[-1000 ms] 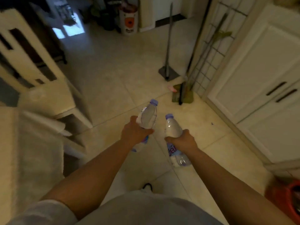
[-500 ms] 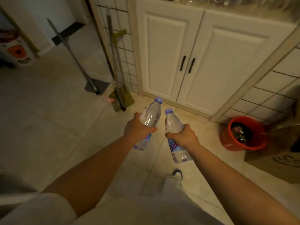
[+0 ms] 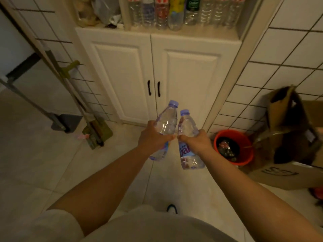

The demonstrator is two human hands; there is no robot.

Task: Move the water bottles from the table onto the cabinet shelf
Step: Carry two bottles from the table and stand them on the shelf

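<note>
Since the earlier frame the white cabinet [image 3: 157, 75] has come closer and squarer into view, its open shelf [image 3: 183, 31] now showing a row of bottles [image 3: 183, 13] above the closed double doors, and both hands have risen slightly toward it. Left of the cabinet, a mop and a broom [image 3: 83, 109] lean on the tiled wall. In front of the cabinet doors, the left hand [image 3: 153, 137] grips a clear water bottle [image 3: 167, 123] around its middle, purple cap tilted up and toward the doors. Just beside it, nearly touching, the right hand [image 3: 196, 140] wraps a second water bottle [image 3: 187, 137], labelled, cap also aimed at the cabinet. Both bottles are held in the air below the shelf. Right of the cabinet, a red bucket [image 3: 244, 145] sits on the floor, with a cardboard box [image 3: 288, 173] beyond it.
</note>
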